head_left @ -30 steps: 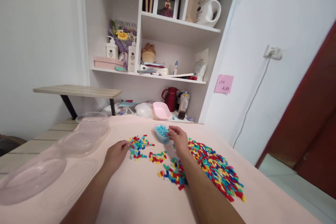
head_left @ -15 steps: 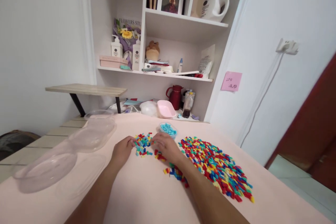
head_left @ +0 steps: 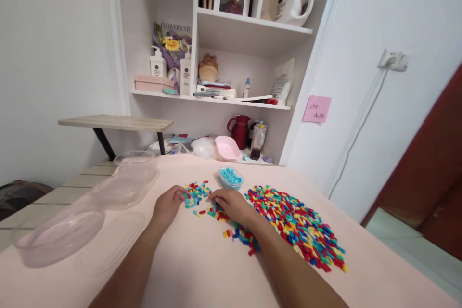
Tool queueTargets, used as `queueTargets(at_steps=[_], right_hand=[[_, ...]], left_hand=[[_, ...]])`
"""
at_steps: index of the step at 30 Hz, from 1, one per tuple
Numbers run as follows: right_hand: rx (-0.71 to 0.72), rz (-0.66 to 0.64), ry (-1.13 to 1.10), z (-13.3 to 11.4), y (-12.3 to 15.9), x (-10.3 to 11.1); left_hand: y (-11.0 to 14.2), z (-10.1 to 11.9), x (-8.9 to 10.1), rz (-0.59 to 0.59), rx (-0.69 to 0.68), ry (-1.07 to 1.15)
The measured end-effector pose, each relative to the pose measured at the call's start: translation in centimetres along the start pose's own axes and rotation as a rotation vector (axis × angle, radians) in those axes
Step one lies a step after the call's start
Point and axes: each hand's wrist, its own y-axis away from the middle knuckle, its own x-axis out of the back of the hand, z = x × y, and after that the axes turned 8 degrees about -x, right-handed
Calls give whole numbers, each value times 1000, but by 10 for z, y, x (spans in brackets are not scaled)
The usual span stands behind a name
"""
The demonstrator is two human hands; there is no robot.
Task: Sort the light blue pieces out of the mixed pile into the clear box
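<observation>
Between my two hands lies a small loose pile of mixed coloured plastic bricks (head_left: 195,194). My left hand (head_left: 169,206) rests at its left side, fingers curled with the tips by the nearest bricks; whether a brick is in them cannot be seen. On the other side my right hand (head_left: 233,204) reaches in low, thumb and fingers drawn together at the pile's right edge; anything between them is too small to make out. Just behind the right hand stands a clear tub (head_left: 230,178) holding light blue bricks. A large spread of mixed bricks (head_left: 296,224) covers the table to the right, partly behind my right forearm.
Clear plastic containers (head_left: 61,231) and a clear lid (head_left: 111,240) lie along the left of the pink table (head_left: 195,269). At the back are a pink basin (head_left: 227,148), a red jug (head_left: 240,131) and a bottle (head_left: 257,142) under the shelves.
My right hand has lowered and flattened slightly beside the small pile. Several bricks at the pile's near edge have shifted apart. My left hand stays nearly in place.
</observation>
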Motion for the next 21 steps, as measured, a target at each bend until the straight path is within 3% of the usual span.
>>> queueTargets(at_steps=[4,15,21], right_hand=[[-125,74,-11,5,1,3],[-243,-21,91,-2,6,9],[-180,-37,88,1,2,5]], left_hand=[[-1,-2,1,-9,-3,-10],[-4,-6,0,-24,-11,-33],[-5,-11,0,-32,-13,-45]])
